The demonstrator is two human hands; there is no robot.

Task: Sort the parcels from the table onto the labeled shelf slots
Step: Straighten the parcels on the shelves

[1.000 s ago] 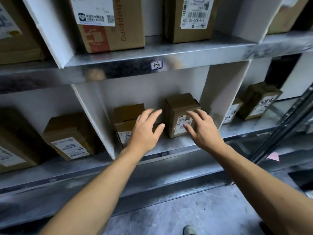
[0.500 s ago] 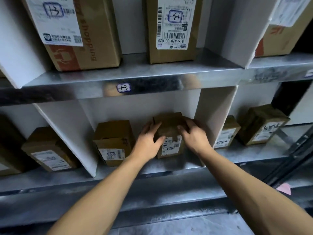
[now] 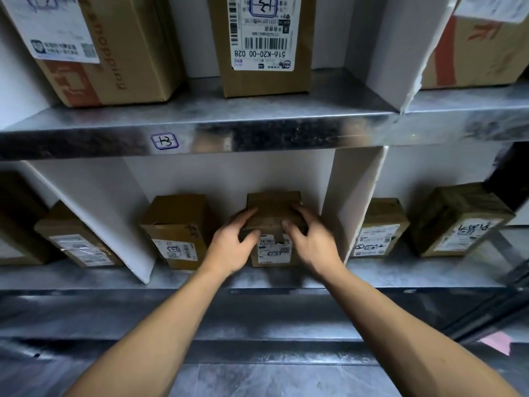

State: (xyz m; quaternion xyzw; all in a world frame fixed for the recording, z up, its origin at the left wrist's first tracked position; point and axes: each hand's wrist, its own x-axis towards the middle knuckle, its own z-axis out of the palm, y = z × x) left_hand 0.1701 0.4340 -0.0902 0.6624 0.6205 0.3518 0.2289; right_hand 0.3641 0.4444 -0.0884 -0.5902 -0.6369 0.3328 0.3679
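My left hand (image 3: 230, 246) and right hand (image 3: 313, 242) both clasp the small brown cardboard parcel (image 3: 273, 209) by its side walls; I judge it light and rigid.

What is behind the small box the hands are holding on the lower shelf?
The white back wall shows above the small box. Anything directly behind it is hidden by the box, the left hand and the right hand.

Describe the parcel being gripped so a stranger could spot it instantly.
Find the blue-framed handwritten sticker on the metal shelf edge; the slot below it holds two brown boxes. The parcel is the right one, beside the white divider. Unlike its neighbour, the left hand and right hand grip it.
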